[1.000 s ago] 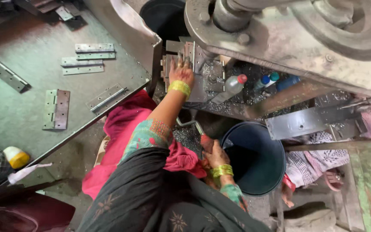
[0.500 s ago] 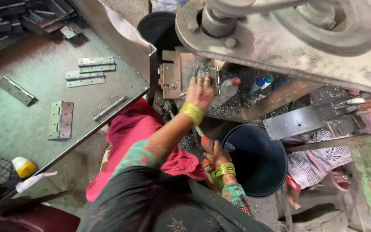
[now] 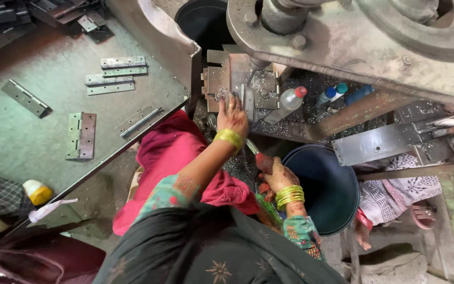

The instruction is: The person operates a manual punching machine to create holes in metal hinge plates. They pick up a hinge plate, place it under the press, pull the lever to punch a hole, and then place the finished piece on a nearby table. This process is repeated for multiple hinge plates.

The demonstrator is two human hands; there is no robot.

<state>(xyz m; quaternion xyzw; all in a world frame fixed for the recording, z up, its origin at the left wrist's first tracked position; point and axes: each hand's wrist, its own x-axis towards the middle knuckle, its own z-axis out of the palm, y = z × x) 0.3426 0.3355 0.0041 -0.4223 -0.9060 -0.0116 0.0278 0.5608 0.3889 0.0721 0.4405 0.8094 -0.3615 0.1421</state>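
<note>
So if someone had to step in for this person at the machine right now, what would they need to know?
Left hand: stretched up to the metal block under the press, fingers on a small metal piece there; grip unclear.
Right hand: low by the lap, closed on a thin tool, beside the dark bucket.
Finished hinges lie on the green table to the left.
A plastic bottle lies near the block.
The piece is still at the press.

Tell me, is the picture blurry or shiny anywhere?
Head view: the left hand at the metal block looks fairly sharp; the right hand is dimmer, in shade beside the dark bucket; soft glare lies on the green table; the corners sink into shadow.
</note>
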